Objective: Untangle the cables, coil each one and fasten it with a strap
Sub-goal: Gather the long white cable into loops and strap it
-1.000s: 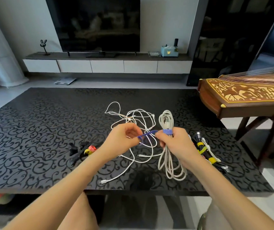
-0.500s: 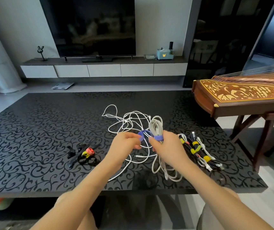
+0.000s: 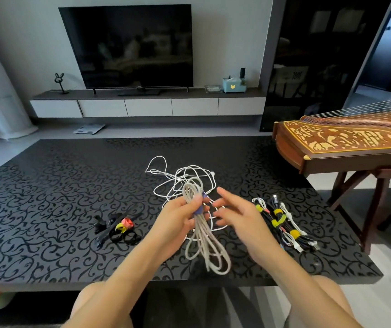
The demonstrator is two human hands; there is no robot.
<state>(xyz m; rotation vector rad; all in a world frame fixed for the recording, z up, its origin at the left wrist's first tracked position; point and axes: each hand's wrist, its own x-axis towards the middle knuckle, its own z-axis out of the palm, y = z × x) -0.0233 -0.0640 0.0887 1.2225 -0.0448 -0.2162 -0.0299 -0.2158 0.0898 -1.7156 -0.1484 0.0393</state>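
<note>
Cable coil (image 3: 204, 236), one, in left grip (image 3: 178, 217); right grip (image 3: 238, 215) slack; perhaps four strapped bundles (image 3: 284, 224).

Home living room, television (image 3: 130, 46), media console (image 3: 147, 106), zither (image 3: 346, 143)

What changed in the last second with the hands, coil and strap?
The coiled pale grey cable passed from the right hand to the left hand, which grips it at the blue strap; the strap's tail, earlier pulled sideways, is wrapped round. The right hand let go and hovers open beside it. The white cable tangle, strapped bundles and spare straps stayed on the black patterned table.
</note>
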